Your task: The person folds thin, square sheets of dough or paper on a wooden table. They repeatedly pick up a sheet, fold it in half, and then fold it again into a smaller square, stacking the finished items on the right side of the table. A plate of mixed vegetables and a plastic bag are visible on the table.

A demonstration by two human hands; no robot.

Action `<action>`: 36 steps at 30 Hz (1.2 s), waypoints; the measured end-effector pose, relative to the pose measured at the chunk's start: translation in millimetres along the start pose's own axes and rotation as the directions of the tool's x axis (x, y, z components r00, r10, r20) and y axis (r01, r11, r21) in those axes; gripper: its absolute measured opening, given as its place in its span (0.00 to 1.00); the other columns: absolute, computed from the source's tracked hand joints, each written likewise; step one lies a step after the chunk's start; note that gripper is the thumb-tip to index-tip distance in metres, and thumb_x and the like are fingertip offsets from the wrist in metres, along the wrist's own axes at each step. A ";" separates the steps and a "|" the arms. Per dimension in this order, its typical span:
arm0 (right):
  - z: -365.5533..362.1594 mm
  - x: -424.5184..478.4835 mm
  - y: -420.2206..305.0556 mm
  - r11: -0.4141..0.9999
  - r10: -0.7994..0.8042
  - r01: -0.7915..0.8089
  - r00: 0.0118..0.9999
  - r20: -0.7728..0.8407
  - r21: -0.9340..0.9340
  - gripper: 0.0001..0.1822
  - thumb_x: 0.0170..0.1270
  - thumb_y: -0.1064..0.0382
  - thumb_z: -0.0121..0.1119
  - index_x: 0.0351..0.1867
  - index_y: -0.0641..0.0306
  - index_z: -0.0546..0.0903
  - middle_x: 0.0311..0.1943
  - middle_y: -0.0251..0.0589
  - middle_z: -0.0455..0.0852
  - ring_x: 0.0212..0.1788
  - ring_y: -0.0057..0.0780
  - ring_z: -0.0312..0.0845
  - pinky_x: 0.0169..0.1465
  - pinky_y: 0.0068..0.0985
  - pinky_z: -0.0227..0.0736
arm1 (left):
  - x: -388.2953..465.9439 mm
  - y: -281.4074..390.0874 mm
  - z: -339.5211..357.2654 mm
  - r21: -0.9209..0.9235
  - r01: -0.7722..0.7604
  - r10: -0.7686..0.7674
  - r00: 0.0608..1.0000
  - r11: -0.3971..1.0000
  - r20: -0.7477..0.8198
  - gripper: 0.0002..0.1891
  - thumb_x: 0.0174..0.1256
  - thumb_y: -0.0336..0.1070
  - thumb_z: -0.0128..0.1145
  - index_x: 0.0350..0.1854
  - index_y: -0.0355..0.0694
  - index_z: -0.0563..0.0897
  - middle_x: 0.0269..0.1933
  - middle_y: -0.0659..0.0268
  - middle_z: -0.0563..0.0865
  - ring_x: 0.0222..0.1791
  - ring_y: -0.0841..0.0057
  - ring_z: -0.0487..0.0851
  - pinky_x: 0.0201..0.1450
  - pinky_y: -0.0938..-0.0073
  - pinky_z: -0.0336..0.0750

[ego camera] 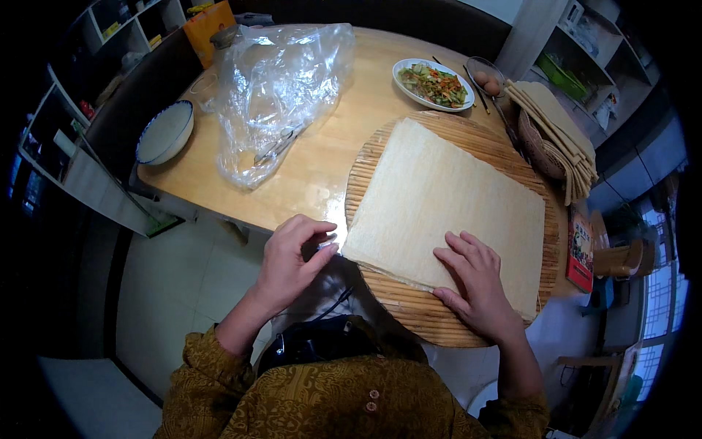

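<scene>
A stack of thin, square, pale-yellow sheets (439, 203), apparently bean curd skin, lies on a round board of lashed stalks (395, 302). My right hand (474, 280) rests on the near part of the stack, fingers spread on top and thumb at the near edge. My left hand (293, 258) hovers just off the stack's left corner, with a gap between thumb and forefinger. I see nothing held in it. The lower layers of the stack show only along the near edge.
Left of the board lie a clear plastic bag (279, 93) and scissors (277, 145). A blue-rimmed bowl (165, 133) stands at the left edge. Behind the board is a plate of shredded vegetables (433, 85); rightward, eggs (485, 79) and a basket (537, 145) piled with folded sheets (565, 131).
</scene>
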State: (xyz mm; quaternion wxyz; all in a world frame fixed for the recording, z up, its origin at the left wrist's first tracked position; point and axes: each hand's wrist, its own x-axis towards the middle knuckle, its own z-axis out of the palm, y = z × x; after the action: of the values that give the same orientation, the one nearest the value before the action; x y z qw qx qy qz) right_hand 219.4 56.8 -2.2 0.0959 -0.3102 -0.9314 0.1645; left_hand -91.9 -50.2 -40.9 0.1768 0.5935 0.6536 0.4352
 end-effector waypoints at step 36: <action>-26.6 23.3 -20.7 0.991 -0.134 0.133 0.989 0.065 0.031 0.21 0.71 0.55 0.64 0.61 0.61 0.79 0.59 0.50 0.83 0.65 0.47 0.76 0.71 0.44 0.64 | 28.6 38.2 20.4 -0.409 0.121 -0.048 0.982 0.905 0.183 0.07 0.80 0.33 0.56 0.44 0.35 0.81 0.37 0.69 0.84 0.35 0.85 0.82 0.40 0.81 0.77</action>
State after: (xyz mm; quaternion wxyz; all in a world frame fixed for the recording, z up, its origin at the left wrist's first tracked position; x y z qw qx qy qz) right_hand 197.1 61.9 31.9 0.0798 -0.2402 -0.9505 0.1804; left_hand -59.6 -19.5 -14.4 0.3731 0.5477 0.5530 0.5050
